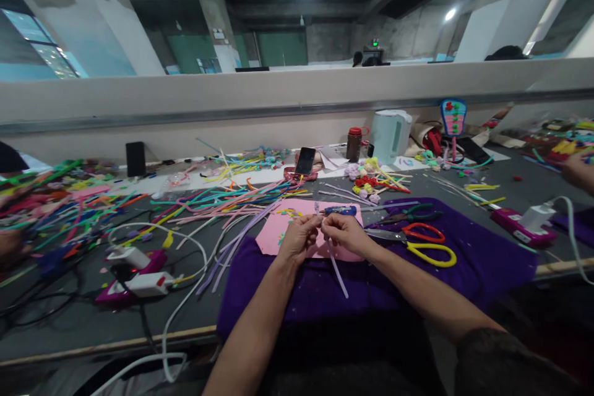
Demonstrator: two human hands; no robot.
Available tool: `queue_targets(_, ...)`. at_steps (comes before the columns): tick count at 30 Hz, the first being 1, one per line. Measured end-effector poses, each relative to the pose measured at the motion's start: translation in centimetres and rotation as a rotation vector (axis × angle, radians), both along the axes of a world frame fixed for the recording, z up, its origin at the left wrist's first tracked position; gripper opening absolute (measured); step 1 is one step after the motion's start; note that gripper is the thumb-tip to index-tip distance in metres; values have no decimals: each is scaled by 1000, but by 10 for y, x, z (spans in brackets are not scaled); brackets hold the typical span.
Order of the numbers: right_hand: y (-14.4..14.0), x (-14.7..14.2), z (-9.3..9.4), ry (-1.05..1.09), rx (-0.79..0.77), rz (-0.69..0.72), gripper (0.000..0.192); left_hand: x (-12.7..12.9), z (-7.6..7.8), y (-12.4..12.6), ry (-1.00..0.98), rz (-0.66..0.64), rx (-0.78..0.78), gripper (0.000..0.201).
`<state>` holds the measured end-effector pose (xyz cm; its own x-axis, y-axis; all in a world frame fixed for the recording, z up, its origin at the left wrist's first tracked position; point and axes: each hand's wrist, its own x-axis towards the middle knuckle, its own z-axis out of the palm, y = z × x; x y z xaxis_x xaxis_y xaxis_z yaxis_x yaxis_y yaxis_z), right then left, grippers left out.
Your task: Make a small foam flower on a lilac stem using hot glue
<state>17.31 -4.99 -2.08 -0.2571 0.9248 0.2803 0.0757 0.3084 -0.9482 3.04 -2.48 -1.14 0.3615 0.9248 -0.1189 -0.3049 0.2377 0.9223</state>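
Both my hands meet over a pink sheet (266, 236) on a purple cloth (482, 253). A pale lilac pipe cleaner (338, 272) is pinched between them, one end hanging down toward me. My left hand (301, 236) has its fingers closed at the upper part, and my right hand (346, 234) is closed on it just beside. Behind my right hand lies a blue tool (341, 210), partly hidden. Scissors (424, 244) with red and yellow handles rest right of my right hand, with dark green-handled pliers (413, 213) beyond them.
Loose pipe cleaners (223, 201) spread to the left. Power strips (134, 284) with white plugs and a looping cable lie at left, another power strip (524, 228) at right. A kettle (390, 133), a red-lidded bottle (354, 143) and a phone (305, 161) stand behind. Other people's hands (580, 168) appear at both sides.
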Motion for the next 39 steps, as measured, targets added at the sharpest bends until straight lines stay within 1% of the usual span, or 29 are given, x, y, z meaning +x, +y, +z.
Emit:
queue_targets(4,-2,-2,2,13,-47,-20,19,1,1,-1,0,25,-2,31)
queue_targets(8,-3,-2,2,10,-76,-34,22,1,1,-2,1,14,1,31)
queue_targets(14,-2,-1,1,-5,-65,-39,25,1,3,-4,22,23,8,30)
queue_targets(17,-3,-1,1,-28,-19,-29,27,1,3,-4,15,19,-3,31)
queue_targets(21,-3,-1,0,-40,26,-27,27,0,2,-4,1,-18,-20,32)
queue_targets(27,-3,-1,-1,-15,-38,-25,29,0,0,-2,-3,-11,2,32)
queue_targets(34,-3,-2,-1,0,-14,-27,23,-1,-3,-2,11,-22,27,31)
queue_targets(39,-4,-3,0,3,-43,-33,25,0,-2,-2,14,-11,39,32)
